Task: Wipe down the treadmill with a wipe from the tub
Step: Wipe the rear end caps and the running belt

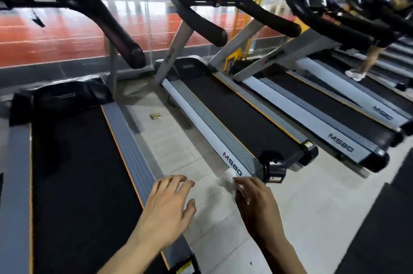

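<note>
Head view, from left to right: I see the nearest treadmill (pixel 73 173) at lower left, my left hand (pixel 166 209) with fingers spread and holding nothing, then my right hand (pixel 257 204) pinching the crumpled wipe (pixel 228 176) at lower centre. I judge wiping has hardly begun; no tub is visible.
</note>
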A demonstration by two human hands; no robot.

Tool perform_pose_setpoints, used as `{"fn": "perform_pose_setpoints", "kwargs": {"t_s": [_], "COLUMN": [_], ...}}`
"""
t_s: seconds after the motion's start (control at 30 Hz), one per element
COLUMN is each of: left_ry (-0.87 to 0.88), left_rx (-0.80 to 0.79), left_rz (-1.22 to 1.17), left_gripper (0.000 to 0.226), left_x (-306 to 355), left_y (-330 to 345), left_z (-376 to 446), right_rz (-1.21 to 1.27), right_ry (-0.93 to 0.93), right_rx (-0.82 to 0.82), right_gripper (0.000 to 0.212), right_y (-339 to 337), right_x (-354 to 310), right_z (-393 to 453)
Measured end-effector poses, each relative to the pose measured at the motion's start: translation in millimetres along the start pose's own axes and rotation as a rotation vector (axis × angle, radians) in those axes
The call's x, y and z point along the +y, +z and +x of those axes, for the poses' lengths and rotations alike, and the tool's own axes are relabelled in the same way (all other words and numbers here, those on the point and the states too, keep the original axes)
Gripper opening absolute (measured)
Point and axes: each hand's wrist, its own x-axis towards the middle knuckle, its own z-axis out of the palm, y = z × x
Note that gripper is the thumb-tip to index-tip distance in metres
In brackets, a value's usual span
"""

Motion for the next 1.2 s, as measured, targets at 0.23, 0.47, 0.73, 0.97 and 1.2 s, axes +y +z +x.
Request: {"fn": "perform_pose_setpoints", "kwargs": {"t_s": [0.23,0.47,0.73,0.97,1.2], "left_ry": [-0.139,-0.369,-0.746,-1.06,-1.196], "left_rx": [0.08,0.196,0.19,0.32,0.333], "left_rz": [0.055,0.122,0.204,0.267,0.211], "left_gripper": [0.046,0.04,0.038,0.035,0.037], "left_x": [6.7,36.7,59.9,39.6,-17.6], "left_y": [17.2,48.4,68.4,78.4,77.4], "left_z": [87.4,177.2,221.5,224.4,251.0], "right_rz": [0.118,0.159,0.303,0.341,0.289], "right_ry": [-0.097,-0.296,-0.59,-0.826,-0.957], "right_rx": [-0.155,-0.343,-0.535,-0.733,-0.823], "right_gripper": [0.028,0.036,0.035,0.035,0.032], "right_y": [24.2,41.4,94.6,157.1,208.6], "right_x": [45.8,98.2,113.5,57.9,13.9], "right_z": [117.2,246.1,350.7,393.2,433.5]}}
